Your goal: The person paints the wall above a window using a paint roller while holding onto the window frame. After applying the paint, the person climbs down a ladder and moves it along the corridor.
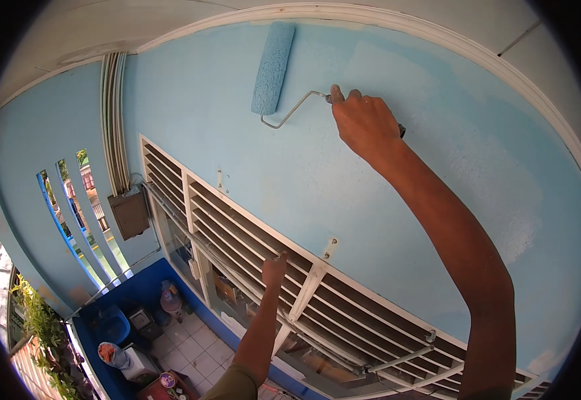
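My right hand (366,125) is closed around the handle of a paint roller (274,70). The roller's fuzzy sleeve is coated in light blue and lies against the light blue wall (277,173), just under the white ceiling moulding. A bent wire frame links the sleeve to the handle, most of which my fingers hide. Lower down, my left hand (274,268) is closed at the white louvred vent frame (247,233) above the windows, with its fingers wrapped at a slat. Lighter, uneven paint patches show on the wall to the right.
Pipes (113,120) run down the left wall to a brown metal box (129,213). Far below on the tiled floor (194,343) stand a blue basin (112,325), a water bottle (170,300) and a red tray (170,387). Metal brackets (331,248) stick out above the vents.
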Action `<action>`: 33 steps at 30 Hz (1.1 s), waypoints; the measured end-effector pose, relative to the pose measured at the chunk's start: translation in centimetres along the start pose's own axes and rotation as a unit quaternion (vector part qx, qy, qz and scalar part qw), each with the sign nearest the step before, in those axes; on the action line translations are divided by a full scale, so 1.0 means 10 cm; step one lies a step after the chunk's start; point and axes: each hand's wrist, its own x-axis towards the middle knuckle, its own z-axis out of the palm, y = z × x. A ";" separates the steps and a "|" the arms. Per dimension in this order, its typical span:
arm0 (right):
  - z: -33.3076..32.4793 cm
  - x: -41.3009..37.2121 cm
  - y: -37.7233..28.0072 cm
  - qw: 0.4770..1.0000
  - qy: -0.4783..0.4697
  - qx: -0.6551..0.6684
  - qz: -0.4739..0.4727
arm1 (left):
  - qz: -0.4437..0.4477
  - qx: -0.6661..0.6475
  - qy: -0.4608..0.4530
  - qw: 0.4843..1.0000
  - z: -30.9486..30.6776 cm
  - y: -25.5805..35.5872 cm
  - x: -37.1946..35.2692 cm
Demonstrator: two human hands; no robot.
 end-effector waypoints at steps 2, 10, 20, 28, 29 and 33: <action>0.02 0.02 0.00 1.000 0.007 -0.010 -0.005 | -0.002 -0.002 -0.057 0.998 -0.02 0.10 0.15; 0.07 0.08 -0.01 0.996 0.033 -0.071 -0.032 | -0.062 -0.036 0.009 0.997 0.19 0.19 0.30; -0.34 -0.61 0.58 0.997 -0.036 -0.063 -0.019 | -0.058 -0.041 -0.028 0.997 -0.02 0.31 0.12; -0.40 -0.67 0.59 0.997 -0.041 -0.067 -0.020 | -0.052 -0.033 -0.015 0.998 0.07 0.23 0.21; -0.36 -0.57 0.55 0.997 -0.043 -0.067 -0.018 | -0.052 -0.030 -0.016 0.998 0.09 0.22 0.23; -0.24 -0.15 0.33 0.998 -0.035 -0.047 -0.031 | -0.059 -0.027 -0.027 0.998 0.07 0.24 0.24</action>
